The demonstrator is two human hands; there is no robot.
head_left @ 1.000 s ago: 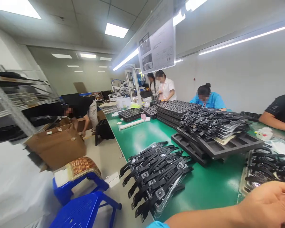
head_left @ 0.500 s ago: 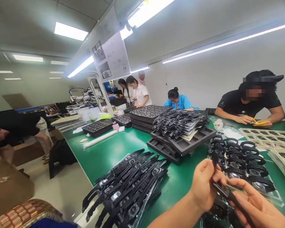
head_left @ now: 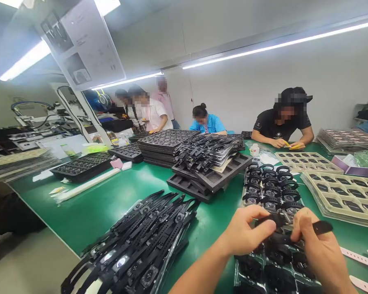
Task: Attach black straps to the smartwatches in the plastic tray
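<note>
Both my hands hold a black-strapped smartwatch (head_left: 322, 227) above a clear tray (head_left: 237, 279). My left hand (head_left: 248, 230) is closed, thumb and forefinger pinching the watch's left side. My right hand (head_left: 319, 249) grips the other side, with the rounded strap end sticking out to the right past the fingers. My fingers partly cover the watch body. Below and beyond my hands, looped black watches (head_left: 269, 188) sit in rows in the tray. To the left, a pile of black-strapped watches (head_left: 153, 228) lies stretched out flat, backs facing up.
Black foam trays (head_left: 211, 179) topped with more watches stand ahead. Cream trays (head_left: 340, 196) of dark watch pieces lie right, near pink straps (head_left: 360, 258). A white roll (head_left: 88, 187) rests on the green table (head_left: 211, 228). Co-workers sit or stand at the far side.
My view has swung to the right. The watch between my hands has turned from slanting steeply to lying nearly level, and my hands have moved further apart.
</note>
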